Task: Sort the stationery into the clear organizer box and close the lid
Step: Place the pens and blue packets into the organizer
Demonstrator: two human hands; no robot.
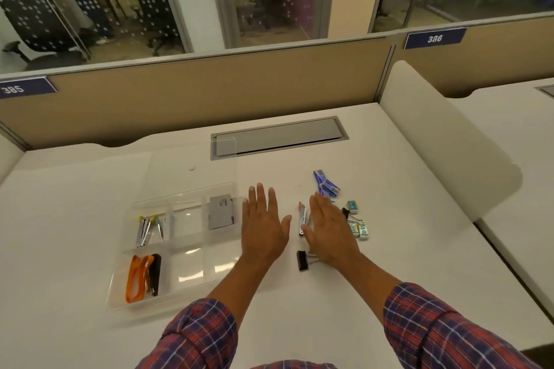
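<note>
Overhead, both hands lie flat, fingers spread, holding nothing: the left hand (263,225) just beside the clear organizer box (144,296), the right hand (329,231) among loose stationery. A red stapler (302,219) sits between them; a black binder clip (302,260) and erasers (359,229) lie near the right hand. The lid (192,168) stands open.

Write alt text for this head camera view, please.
Two open hands, left hand and right hand, hover flat over a white desk between a clear organizer box, lid open and partly filled, and loose stationery: binder clip, erasers.
</note>
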